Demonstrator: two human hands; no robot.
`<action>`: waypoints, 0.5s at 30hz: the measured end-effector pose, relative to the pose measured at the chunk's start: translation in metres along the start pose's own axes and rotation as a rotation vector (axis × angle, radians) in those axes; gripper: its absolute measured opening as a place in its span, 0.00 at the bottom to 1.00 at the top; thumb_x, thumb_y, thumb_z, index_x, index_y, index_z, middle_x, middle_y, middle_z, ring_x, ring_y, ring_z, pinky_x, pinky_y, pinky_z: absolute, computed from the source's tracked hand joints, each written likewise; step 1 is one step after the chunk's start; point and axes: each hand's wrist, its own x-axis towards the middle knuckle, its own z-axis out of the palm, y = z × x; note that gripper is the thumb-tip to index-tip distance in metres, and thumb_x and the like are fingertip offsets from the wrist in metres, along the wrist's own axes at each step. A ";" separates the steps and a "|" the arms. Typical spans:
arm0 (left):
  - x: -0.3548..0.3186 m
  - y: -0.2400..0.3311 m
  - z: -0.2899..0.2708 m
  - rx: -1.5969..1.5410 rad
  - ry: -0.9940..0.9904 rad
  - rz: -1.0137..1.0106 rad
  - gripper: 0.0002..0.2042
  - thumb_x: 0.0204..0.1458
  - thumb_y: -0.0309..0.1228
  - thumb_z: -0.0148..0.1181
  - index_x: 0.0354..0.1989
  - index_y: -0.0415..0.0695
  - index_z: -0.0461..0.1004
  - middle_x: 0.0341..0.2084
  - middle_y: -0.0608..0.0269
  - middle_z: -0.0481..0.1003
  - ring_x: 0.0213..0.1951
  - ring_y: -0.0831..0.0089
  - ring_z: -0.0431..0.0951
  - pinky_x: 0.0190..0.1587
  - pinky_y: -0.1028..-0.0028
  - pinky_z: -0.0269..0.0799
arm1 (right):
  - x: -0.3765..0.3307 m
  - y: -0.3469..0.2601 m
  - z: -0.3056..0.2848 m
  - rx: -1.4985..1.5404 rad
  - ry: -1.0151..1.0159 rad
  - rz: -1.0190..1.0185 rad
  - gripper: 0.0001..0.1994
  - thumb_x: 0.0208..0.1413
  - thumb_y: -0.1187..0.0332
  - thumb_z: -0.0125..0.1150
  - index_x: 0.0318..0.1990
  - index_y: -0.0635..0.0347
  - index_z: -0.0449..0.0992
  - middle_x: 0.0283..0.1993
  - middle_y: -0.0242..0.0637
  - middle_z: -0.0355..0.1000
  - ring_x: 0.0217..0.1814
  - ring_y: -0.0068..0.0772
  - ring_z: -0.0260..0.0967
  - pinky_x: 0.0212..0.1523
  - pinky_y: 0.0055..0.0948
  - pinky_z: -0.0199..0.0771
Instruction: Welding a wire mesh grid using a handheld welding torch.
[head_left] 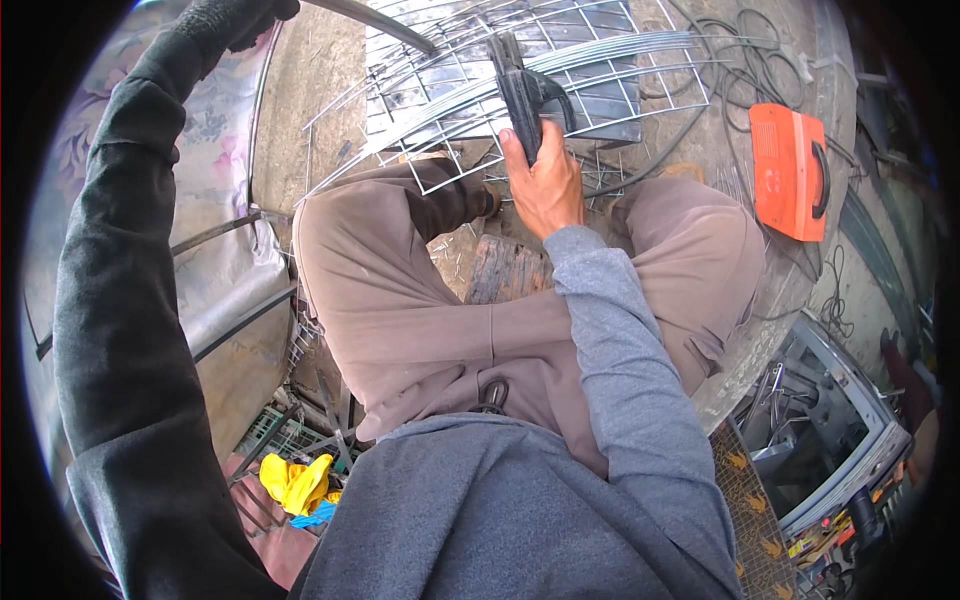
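My right hand (545, 185), bare, is closed around the lower end of a black handled tool (515, 95) with a curved lever-like piece on one side; its exact kind is unclear. The tool extends over a silver wire mesh (440, 130), whose long, thin wires (620, 48) bow from left to right. Beneath the mesh lies a dark grey metal sheet (600, 20). My left hand (235, 22), in a dark glove, is at the upper left, partly cut off by the picture's rim. Near its fingers a metal bar (375, 20) slants toward the mesh; whether the glove grips anything is hidden.
An orange box with a black carrying handle (785, 170) stands to the right, near loose dark cables (740, 75). A wooden block (505, 270) lies between my legs. Yellow cloth (298, 483) is at lower left; a grey metal frame (840, 430) stands at lower right.
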 end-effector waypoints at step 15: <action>0.003 0.012 0.002 0.058 -0.091 0.069 0.15 0.56 0.39 0.62 0.45 0.43 0.73 0.18 0.64 0.74 0.16 0.78 0.71 0.17 0.75 0.67 | 0.000 -0.004 -0.007 0.002 -0.019 -0.002 0.25 0.65 0.51 0.56 0.55 0.67 0.67 0.42 0.65 0.76 0.45 0.68 0.75 0.46 0.53 0.74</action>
